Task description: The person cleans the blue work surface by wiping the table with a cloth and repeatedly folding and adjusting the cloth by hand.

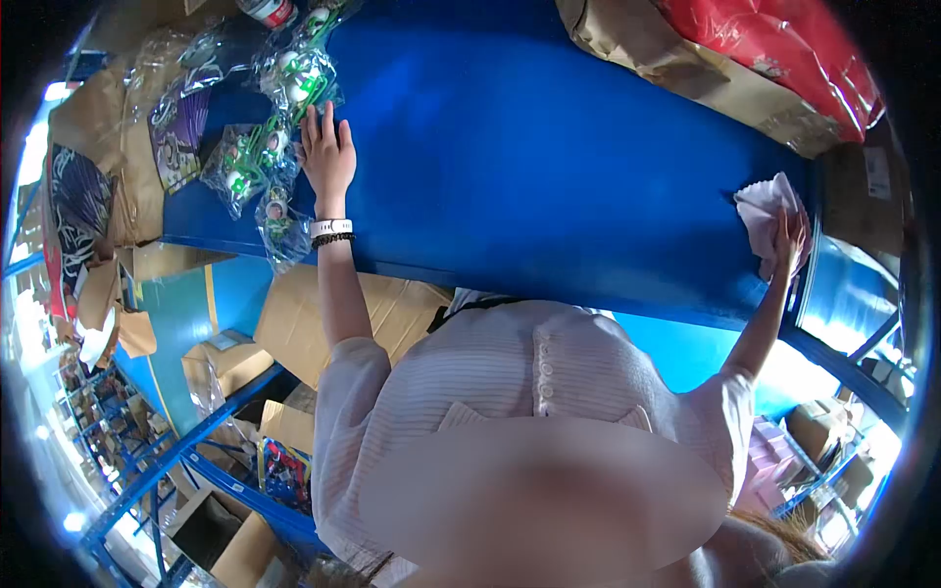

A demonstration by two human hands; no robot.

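Note:
My left hand (328,159) lies palm down with fingers stretched on the blue shelf (549,167). Its fingertips are right by a row of small clear plastic bags (277,147) holding white and green trinkets; whether they touch is hard to tell. A pale pink cloth (760,211) is bunched under my right hand (792,240), which grips it against the shelf surface near the right end. The hand partly covers the cloth.
Purple-and-black printed packs (179,142) and a brown carton (132,181) sit at the left. A red plastic-wrapped bundle (774,59) on brown paper is at the upper right. A cardboard box (867,196) stands beyond the right end. Open cartons (221,534) lie below left.

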